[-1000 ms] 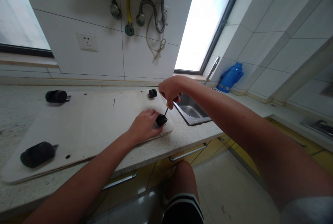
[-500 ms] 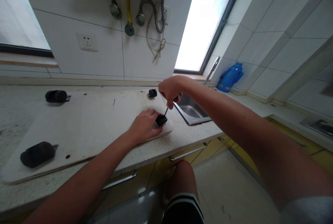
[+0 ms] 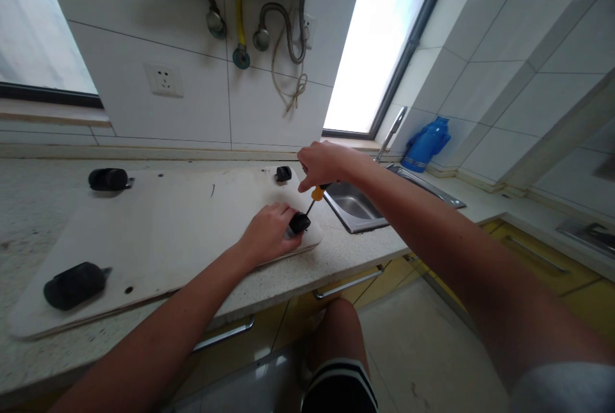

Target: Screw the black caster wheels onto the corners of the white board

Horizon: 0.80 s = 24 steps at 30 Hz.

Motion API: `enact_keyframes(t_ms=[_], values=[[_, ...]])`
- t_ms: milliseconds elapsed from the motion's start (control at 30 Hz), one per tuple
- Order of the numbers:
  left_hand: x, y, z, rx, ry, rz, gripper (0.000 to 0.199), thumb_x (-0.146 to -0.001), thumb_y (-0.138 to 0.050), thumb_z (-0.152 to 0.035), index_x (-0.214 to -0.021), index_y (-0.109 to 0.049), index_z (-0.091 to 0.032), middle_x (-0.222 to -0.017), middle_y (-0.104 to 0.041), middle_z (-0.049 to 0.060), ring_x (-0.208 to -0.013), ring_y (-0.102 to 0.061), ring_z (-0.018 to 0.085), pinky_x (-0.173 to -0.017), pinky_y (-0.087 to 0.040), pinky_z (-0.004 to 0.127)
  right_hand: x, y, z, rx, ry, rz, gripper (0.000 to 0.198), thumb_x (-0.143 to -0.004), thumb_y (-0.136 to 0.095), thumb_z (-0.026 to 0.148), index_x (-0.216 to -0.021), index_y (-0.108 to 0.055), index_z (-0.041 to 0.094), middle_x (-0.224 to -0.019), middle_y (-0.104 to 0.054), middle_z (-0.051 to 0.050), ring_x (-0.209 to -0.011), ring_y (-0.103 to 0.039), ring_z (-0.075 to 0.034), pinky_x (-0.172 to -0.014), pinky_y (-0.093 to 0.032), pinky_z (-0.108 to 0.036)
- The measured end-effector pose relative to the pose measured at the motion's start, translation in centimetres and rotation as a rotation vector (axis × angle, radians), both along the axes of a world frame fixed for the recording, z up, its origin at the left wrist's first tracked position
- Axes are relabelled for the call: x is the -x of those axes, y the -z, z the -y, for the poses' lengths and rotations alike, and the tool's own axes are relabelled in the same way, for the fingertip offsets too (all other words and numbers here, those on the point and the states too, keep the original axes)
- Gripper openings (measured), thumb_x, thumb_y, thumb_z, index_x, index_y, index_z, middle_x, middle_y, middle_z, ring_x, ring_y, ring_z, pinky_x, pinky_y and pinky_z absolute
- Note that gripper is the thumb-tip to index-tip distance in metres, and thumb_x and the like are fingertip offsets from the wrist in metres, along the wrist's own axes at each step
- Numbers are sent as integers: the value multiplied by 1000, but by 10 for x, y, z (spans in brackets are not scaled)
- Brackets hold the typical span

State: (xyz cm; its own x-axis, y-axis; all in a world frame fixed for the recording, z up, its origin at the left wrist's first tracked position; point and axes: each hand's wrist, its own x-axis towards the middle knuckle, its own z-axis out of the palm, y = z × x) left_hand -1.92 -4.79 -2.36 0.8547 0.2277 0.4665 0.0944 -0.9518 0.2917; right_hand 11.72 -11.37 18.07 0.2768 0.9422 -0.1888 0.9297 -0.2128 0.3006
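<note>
A white board (image 3: 192,227) lies flat on the counter, with black caster-like pieces at its corners. My left hand (image 3: 271,230) rests on the board's right end, its fingers and thumb closed around the near right black caster (image 3: 300,222). Above it, my right hand (image 3: 321,164) holds a screwdriver (image 3: 317,194) with a yellow and black handle; the upper handle is hidden by the hand. The thin shaft slants down to the caster's right side, but the exact contact at the tip is too small to tell. The far right caster (image 3: 283,173) stands just left of my right hand.
Two more casters, far left (image 3: 108,179) and near left (image 3: 75,286), stand on the board. A steel sink (image 3: 355,202) with a faucet is right of the board, a blue thermos jug (image 3: 426,144) beyond it. Hoses and a socket (image 3: 164,80) are on the tiled wall.
My right hand has turned and its grip has loosened on the screwdriver, so more of the yellow handle shows. My left hand stays on the caster. The view has shifted slightly.
</note>
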Motion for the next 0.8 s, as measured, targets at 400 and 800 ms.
enact_keyframes(t_ms=[400, 800], values=[[0, -1, 2, -9, -29, 10, 30, -91, -79, -34, -116, -75, -19, -117, -78, 15, -111, -72, 36, -101, -58, 51, 8, 63, 40, -938, 0, -30, 39, -114, -35, 50, -114, -61, 21, -112, -79, -10, -98, -71, -23, -90, -47, -34], [0, 1, 1, 1, -13, 10, 30, -93, -77, -36, -117, -75, -17, -118, -78, 14, -109, -73, 36, -98, -58, 51, -16, 62, 54, -854, -252, -538, 44, -114, -32, 26, -157, -39, 21, -150, -72, -14, -129, -74, -20, -114, -55, -36]])
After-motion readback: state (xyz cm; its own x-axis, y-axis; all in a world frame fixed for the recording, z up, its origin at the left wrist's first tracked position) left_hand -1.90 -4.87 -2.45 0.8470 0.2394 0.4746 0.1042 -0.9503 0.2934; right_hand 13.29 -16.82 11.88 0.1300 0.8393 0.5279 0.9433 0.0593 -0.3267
